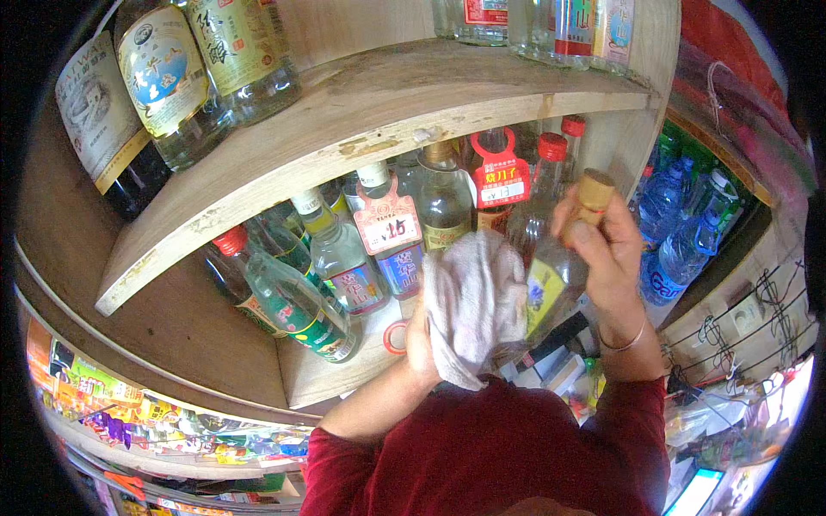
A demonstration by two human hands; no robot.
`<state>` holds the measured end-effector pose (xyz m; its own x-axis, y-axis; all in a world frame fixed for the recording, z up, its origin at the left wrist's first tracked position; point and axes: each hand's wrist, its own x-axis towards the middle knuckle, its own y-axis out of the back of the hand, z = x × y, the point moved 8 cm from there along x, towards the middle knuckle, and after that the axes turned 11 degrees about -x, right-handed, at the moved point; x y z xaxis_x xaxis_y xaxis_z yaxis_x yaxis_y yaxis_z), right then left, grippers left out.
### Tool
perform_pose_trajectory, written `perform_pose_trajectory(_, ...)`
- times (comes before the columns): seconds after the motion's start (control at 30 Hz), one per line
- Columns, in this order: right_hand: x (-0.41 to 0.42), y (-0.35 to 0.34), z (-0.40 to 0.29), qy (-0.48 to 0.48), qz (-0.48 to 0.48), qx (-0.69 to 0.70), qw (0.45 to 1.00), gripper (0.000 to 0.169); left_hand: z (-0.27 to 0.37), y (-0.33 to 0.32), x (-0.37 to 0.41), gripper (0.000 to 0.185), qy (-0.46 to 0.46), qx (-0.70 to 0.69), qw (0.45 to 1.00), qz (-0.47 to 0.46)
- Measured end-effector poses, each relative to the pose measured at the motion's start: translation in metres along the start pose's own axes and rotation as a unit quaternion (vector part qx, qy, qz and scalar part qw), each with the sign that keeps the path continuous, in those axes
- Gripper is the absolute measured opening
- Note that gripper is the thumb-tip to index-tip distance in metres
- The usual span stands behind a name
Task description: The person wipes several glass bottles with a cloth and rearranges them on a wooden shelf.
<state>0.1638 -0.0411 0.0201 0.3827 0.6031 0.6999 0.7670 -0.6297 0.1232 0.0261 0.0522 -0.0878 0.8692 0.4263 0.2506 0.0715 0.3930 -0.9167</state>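
Observation:
My right hand [610,251] grips the neck of a clear glass bottle [571,261], just under its gold-coloured cap [595,188]. The bottle leans, its cap towards the upper right, and a yellow label shows on its side. A whitish cloth [474,303] covers most of my left hand [423,342] and hides its fingers. The cloth lies over the lower part of the bottle, whose base is hidden. Just beyond the cloth, several bottles stand on the wooden shelf, among them a clear one with a gold cap [440,153] and one with a red tag [500,174].
An upper wooden shelf [387,97] with more bottles overhangs the lower one. A green-labelled bottle [303,309] stands at the left near the shelf edge, by a red ring [395,337]. Plastic water bottles [684,245] fill a compartment at right. Packaged goods [174,419] sit lower left.

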Motion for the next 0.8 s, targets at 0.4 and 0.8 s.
perform_pose_trajectory(0.4, -0.001, -0.030, 0.020, -0.032, -0.031, 0.035, 0.998, 0.031, -0.002, -0.021, 0.011, 0.088, -0.310, 0.521, 0.776, -0.175)
perform_pose_trajectory(0.8, -0.005, -0.037, 0.015, -0.022, -0.098, 0.077, 0.992, 0.036, -0.013, -0.014, 0.028, 0.099, -0.035, 0.397, 0.912, -0.096)
